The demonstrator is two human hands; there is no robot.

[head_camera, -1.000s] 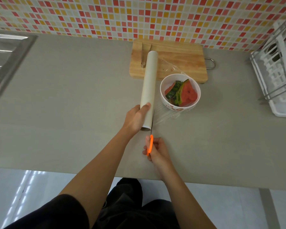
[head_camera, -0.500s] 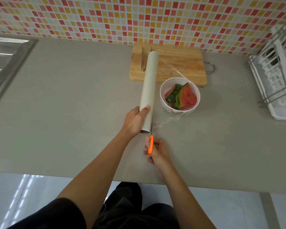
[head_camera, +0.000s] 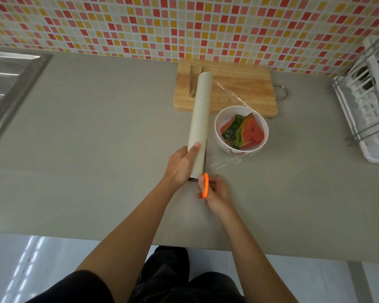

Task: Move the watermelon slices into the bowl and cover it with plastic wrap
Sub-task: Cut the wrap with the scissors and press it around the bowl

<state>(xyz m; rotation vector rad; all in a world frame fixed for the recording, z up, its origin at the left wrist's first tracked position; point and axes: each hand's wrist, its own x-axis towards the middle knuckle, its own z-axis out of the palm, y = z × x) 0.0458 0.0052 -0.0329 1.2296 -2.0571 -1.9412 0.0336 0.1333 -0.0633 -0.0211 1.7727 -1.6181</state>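
The left hand's (head_camera: 181, 166) fingers are curled round the near end of a long pale roll of plastic wrap (head_camera: 200, 119), the thumb lying flat along the top of it, so the hand is clamped firmly on the roll. Just below and to the right, the right hand (head_camera: 216, 192) has its fingers bent through and round the orange handle of a pair of scissors (head_camera: 205, 186). A thin dark blade runs up from the handle along the right side of the roll, though whether the blades stand apart or closed is too fine to make out. From the roll a sheet of clear film (head_camera: 224, 161) stretches rightwards, crumpled where it touches the grey counter (head_camera: 96, 160) and drawn over the white bowl (head_camera: 221, 119) that sits just beside the roll. Inside the bowl, under the film, lie the watermelon slices (head_camera: 247, 132), red flesh and dark green rind showing. The far end of the roll rests over a wooden cutting board (head_camera: 239, 88) behind the bowl, with metal tongs (head_camera: 192, 83) lying on the board to the left of the roll. A steel sink (head_camera: 7, 84) lies at the far left, a white dish rack (head_camera: 365, 106) at the far right, and a wall of red, orange and cream tiles (head_camera: 184, 25) behind.
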